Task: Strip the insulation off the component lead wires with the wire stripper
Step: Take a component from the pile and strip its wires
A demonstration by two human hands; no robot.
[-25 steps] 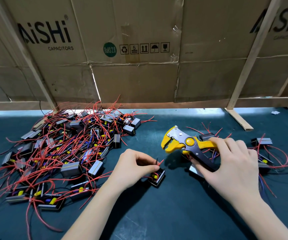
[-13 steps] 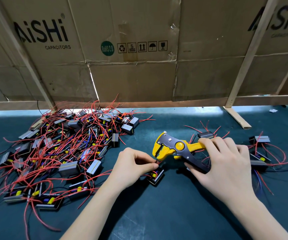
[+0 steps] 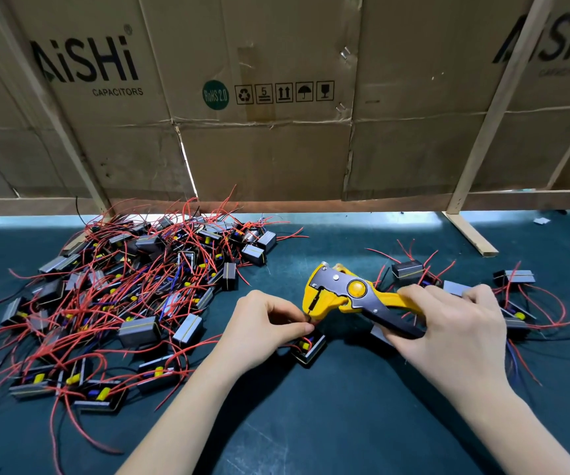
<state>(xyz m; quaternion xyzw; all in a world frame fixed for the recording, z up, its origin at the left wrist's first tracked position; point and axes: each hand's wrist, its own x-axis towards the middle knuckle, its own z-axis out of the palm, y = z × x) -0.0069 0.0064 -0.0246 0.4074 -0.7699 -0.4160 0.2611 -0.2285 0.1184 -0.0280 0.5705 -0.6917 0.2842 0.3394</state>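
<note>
Feeding step: our left hand (image 3: 263, 323) pinches the lead wire (image 3: 312, 320) at the wire stripper (image 3: 341, 296); our right hand (image 3: 455, 323) grips its handles, and we judge squeezing comes next.

**Stripper brought to the lead**

Over the last second my right hand (image 3: 461, 332) has carried the wire stripper (image 3: 352, 298) leftward and down, from well apart to its head touching the red lead (image 3: 312, 319) pinched by my left hand (image 3: 263, 325). The component (image 3: 309, 347) below now shows more fully.
</note>
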